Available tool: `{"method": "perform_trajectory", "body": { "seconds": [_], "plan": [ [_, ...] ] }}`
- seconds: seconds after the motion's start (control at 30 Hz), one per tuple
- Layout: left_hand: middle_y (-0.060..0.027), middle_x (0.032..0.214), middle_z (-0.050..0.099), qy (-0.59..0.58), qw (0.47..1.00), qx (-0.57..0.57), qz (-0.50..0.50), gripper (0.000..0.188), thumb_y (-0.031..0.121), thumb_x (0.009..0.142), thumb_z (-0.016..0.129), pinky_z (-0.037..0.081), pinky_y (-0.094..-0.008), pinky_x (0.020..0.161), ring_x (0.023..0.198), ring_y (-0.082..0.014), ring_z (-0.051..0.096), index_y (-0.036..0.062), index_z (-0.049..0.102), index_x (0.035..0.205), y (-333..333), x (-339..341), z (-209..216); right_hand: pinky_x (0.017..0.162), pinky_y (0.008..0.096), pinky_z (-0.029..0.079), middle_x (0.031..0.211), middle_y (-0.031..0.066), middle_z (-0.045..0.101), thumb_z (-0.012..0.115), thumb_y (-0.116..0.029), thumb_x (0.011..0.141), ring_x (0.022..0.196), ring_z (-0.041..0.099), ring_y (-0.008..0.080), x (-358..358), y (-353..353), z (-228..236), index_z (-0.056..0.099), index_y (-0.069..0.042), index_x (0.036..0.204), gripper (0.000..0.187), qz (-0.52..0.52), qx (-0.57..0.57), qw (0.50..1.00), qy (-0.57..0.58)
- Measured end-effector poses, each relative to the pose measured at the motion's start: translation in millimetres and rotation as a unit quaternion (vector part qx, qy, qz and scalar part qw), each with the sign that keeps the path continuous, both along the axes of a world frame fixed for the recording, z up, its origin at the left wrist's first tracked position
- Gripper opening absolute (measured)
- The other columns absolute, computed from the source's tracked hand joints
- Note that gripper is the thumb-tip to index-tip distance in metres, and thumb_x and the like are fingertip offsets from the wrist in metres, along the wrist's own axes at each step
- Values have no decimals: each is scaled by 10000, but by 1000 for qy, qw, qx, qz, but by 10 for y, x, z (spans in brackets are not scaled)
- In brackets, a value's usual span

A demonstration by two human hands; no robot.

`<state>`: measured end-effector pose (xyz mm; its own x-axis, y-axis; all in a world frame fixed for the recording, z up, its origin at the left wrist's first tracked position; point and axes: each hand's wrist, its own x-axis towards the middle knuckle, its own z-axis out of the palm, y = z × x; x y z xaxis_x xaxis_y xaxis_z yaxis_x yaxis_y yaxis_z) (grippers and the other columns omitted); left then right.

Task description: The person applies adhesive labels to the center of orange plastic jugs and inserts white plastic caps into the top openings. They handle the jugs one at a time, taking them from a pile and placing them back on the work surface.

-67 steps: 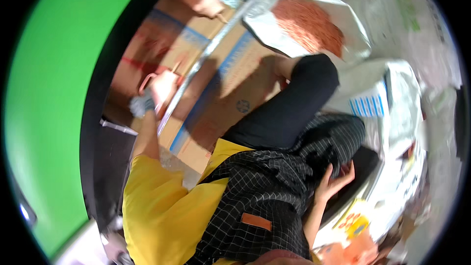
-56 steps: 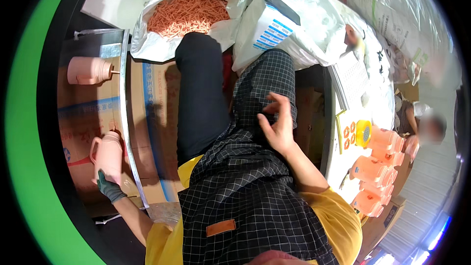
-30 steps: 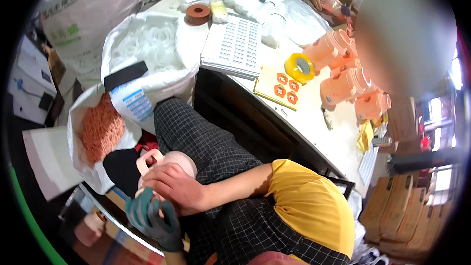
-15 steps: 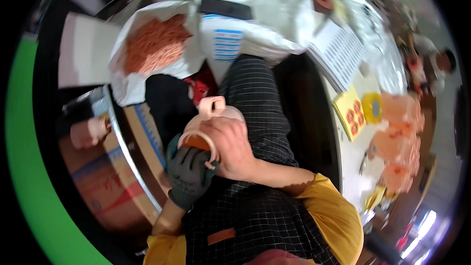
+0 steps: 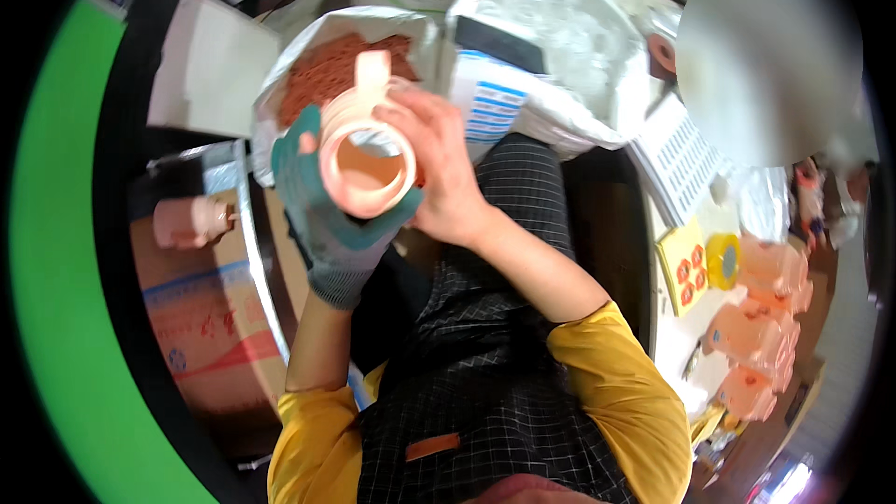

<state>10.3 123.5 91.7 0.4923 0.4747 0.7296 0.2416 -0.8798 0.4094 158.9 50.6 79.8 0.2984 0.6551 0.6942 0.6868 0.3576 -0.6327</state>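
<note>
A pale peach plastic jug [image 5: 347,110] with a wide threaded neck and a handle loop is held up between my two hands, its open mouth facing me. My left hand [image 5: 315,210], in a grey-green glove, wraps the jug's left side and underside. Bare and curled, my right hand [image 5: 442,161] grips the right side near the neck. Light comes through the jug's inside, and no contents can be made out there. Behind it stands a white bag [image 5: 265,98] of reddish-brown small pieces, partly hidden by the jug and the glove.
Right of that bag is another white bag [image 5: 627,126] holding clear plastic pieces. Several peach jugs [image 5: 747,331], yellow tape [image 5: 721,261] and a sticker sheet [image 5: 686,266] lie on the right-hand table. One peach jug [image 5: 187,222] rests over cartons at left. A blurred pale disc [image 5: 770,56] covers the upper right.
Both hands have lifted the jug from above my lap forward toward the bags. Its mouth now faces me more squarely. The pale disc has appeared at upper right.
</note>
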Motion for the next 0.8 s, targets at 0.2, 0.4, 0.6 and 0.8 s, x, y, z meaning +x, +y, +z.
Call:
{"method": "perform_trajectory", "body": {
  "seconds": [0.2, 0.4, 0.6, 0.8],
  "plan": [
    [-178, 1423, 591, 11, 939, -301, -166, 1066, 213, 640, 985, 491, -469, 1088, 1283, -345, 605, 9, 420, 1521, -586, -143, -225, 1129, 473, 468, 1425, 150, 599, 866, -21, 736, 1317, 569, 294, 566, -924, 277, 625, -72, 1425, 731, 194, -239, 938, 160],
    [-182, 1419, 583, 51, 949, -252, -181, 1007, 249, 666, 964, 571, -496, 1029, 1255, -372, 633, 46, 431, 1497, -1042, -122, -391, 813, 394, 585, 989, 69, 764, 737, -127, 921, 834, 716, 235, 1892, -751, -133, 784, -88, 1125, 213, -217, -293, 929, 54],
    [-206, 1455, 550, 42, 959, -189, -207, 982, 284, 706, 946, 576, -512, 1017, 1273, -410, 613, 83, 422, 1512, -961, 45, -338, 903, 448, 568, 1152, 50, 710, 682, -87, 907, 1085, 680, 312, 2980, 28, -459, 782, -147, 1102, 227, -289, -311, 850, -312],
    [-204, 1475, 530, 55, 957, -210, -194, 999, 286, 713, 937, 534, -539, 1057, 1309, -410, 580, 90, 409, 1538, -987, 71, -370, 911, 439, 580, 1087, 44, 737, 708, -201, 923, 1070, 681, 296, 2909, 65, -411, 797, -155, 1034, 150, -301, -384, 829, -274]
  ]
}}
